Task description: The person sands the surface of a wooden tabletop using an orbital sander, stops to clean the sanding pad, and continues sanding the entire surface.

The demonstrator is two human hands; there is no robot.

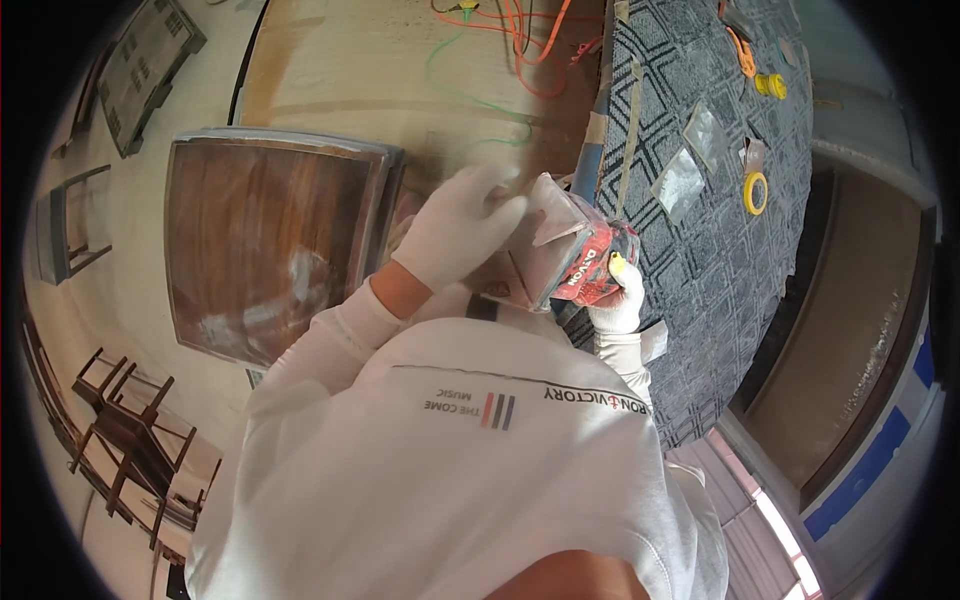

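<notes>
My right hand (621, 302), in a white glove, grips a red power sander (594, 262) turned on its side. The sander's pad faces left, and a pale, dusty sheet of sandpaper (556, 216) sticks up from it with a folded flap. Just left of the pad is my left hand (462, 226), also gloved in white. Its thumb and fingers are apart with nothing visible between them, and its fingertips are slightly blurred.
A patterned grey cloth (700, 290) covers the bench at right, bearing a roll of yellow tape (755, 193), an orange-handled tool (741, 52) and sandpaper pieces (679, 184). A brown wooden panel (270, 240) stands at left. Orange cords (540, 60) lie on the floor ahead; wooden frames (130, 430) stand behind left.
</notes>
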